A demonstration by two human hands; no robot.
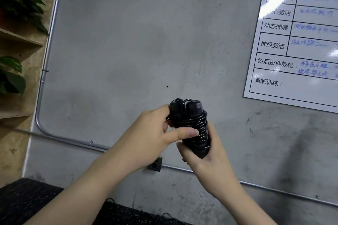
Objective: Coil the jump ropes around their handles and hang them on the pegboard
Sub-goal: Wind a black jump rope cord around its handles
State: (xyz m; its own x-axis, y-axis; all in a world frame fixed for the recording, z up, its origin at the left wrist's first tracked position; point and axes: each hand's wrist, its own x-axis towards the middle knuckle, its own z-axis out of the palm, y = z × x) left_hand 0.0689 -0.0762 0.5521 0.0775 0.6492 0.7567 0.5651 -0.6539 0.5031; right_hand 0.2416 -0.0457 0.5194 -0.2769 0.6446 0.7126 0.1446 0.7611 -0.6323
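Head view: black jump rope (190, 124) held up mid-frame in front of grey concrete wall (137, 33), both handles side by side, roughly upright, tilted a bit. Cord coiled tight round the pair, many turns, w/ a small loop poking out at top. Left hand (155, 133) gripping upper part of bundle, fingers (165, 110) curled behind left handle, thumb pressed flat across the coils at front. Right hand (201, 153) wrapped round lower end of handles, fingers curled, bottom of bundle hidden in palm. Whiteboard chart (296, 45) w/ printed and handwritten rows at upper right. Metal conduit (47, 45) running down wall and along below. Wall socket (155, 164) just under left wrist. Wooden shelves (18, 38) w/ green plants (16, 5) at left. Dark speckled floor (27, 199) at bottom left.
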